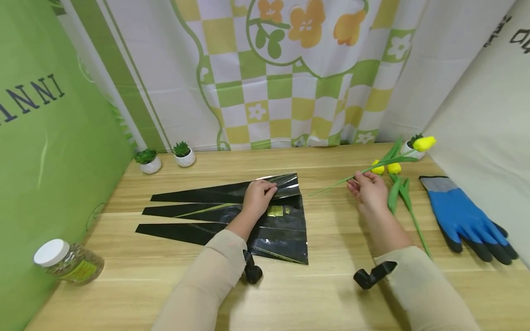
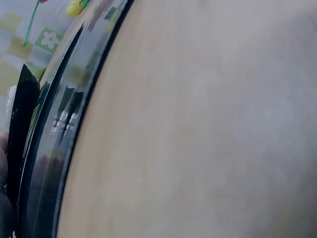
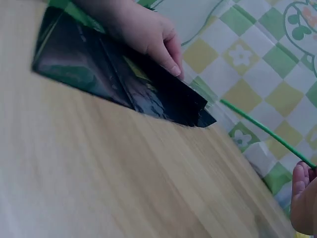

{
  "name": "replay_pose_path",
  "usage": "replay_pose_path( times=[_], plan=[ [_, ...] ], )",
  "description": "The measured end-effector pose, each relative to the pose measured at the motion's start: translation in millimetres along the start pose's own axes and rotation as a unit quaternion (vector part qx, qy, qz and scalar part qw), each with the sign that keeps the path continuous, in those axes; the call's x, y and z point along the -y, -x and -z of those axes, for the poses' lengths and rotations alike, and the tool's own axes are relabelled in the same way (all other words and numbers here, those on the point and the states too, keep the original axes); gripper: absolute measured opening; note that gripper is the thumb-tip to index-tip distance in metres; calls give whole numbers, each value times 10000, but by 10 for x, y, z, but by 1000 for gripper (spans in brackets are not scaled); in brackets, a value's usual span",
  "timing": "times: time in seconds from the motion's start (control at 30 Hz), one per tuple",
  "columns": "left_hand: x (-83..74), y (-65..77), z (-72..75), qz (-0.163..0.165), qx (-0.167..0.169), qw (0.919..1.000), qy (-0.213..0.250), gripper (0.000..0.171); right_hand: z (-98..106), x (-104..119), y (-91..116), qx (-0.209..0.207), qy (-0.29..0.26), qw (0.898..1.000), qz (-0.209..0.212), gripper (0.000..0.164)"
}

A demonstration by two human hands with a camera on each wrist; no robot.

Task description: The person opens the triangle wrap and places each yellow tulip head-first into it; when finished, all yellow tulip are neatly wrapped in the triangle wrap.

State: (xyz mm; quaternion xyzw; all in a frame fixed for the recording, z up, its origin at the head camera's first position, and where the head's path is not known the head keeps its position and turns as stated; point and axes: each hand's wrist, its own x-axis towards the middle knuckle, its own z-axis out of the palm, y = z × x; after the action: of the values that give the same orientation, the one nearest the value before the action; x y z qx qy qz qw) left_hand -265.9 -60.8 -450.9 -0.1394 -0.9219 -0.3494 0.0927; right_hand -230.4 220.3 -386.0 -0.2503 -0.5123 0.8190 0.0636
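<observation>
Three tapered black plastic flower sleeves (image 1: pixel 285 234) lie fanned out, their wide ends to the right. My left hand (image 1: pixel 257 197) pinches the wide end of the topmost sleeve (image 1: pixel 285 185); in the right wrist view that film (image 3: pixel 148 89) stands slightly raised under the left hand (image 3: pixel 148 32). My right hand (image 1: pixel 371 191) holds an artificial yellow tulip (image 1: pixel 424 143) by its green stem. The stem's tip points left, toward the sleeves, apart from them. Two more yellow tulips (image 1: pixel 394 168) lie beside the right hand, partly hidden by it.
A blue and black work glove (image 1: pixel 463 211) lies at the right. Small potted plants (image 1: pixel 184 155) stand along the back edge, one (image 1: pixel 414 149) behind the held tulip. A white-lidded jar (image 1: pixel 74 264) lies tilted at the left. A patterned curtain (image 1: pixel 281 101) hangs behind the table.
</observation>
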Motion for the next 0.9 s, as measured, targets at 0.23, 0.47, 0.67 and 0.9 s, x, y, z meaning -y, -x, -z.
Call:
replay_pose_path(
  times=[0.23,0.47,0.67,0.9],
  plan=[
    [7,6,-22,6,-62,9999,-83,24,-178,-156,-151,-807,-416,9958,-100,17],
    [21,20,-44,4,-88,10000,-44,24,-326,-350,-140,-707,-46,9974,-148,16],
    [25,21,-51,43,-65,10000,-58,24,-449,-524,-100,-365,651,9972,-89,14],
    [32,25,-38,132,-20,9999,3,24,-634,-657,-46,-163,827,9964,-29,14]
  ],
)
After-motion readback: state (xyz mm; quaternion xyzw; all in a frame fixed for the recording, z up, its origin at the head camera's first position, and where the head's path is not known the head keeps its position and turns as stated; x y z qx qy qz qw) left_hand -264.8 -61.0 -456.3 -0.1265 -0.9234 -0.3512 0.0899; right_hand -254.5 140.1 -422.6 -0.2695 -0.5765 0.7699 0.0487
